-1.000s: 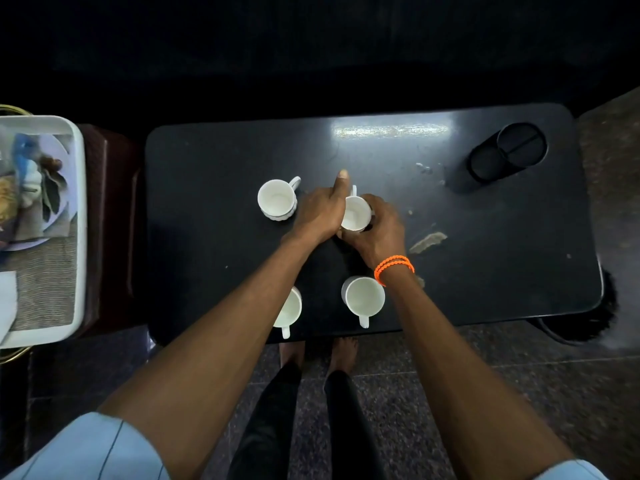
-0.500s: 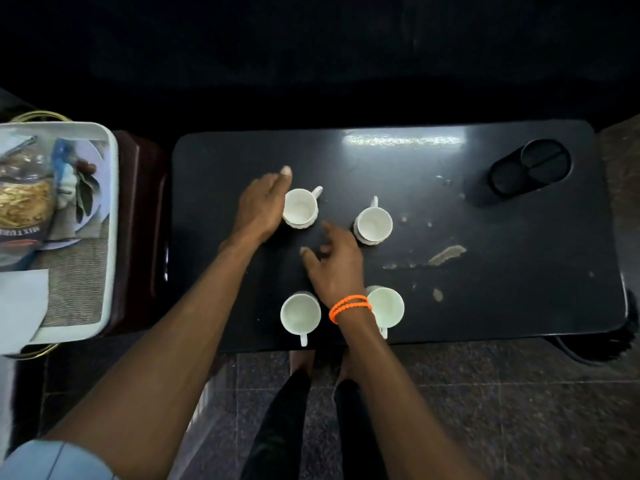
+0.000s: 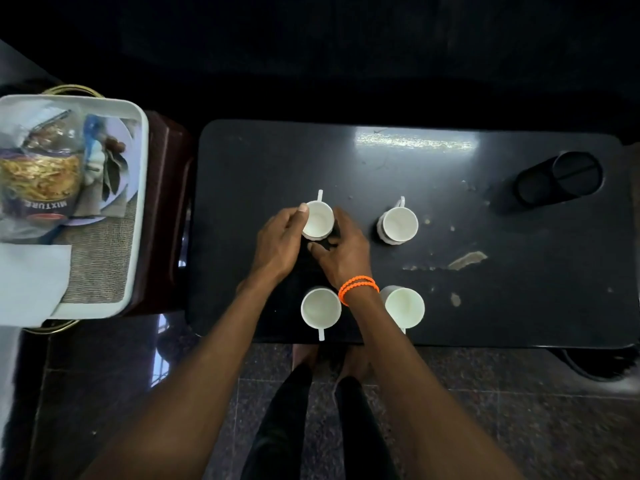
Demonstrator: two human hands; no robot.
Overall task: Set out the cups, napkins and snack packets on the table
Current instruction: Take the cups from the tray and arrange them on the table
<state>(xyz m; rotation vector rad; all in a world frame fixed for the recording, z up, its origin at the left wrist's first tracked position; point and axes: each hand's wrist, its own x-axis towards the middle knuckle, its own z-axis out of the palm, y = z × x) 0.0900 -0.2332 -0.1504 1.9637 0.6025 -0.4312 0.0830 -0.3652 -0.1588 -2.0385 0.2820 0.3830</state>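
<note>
Four white cups stand upright in a square on the black table (image 3: 450, 161), the far-left cup (image 3: 318, 220) cupped between the left hand (image 3: 278, 242) and right hand (image 3: 341, 252), both far handles pointing away, both near handles toward the person.

The snack packet (image 3: 38, 178) and napkin (image 3: 29, 282) run off the left edge; the right wrist hides part of the near-right cup (image 3: 405, 306).
</note>
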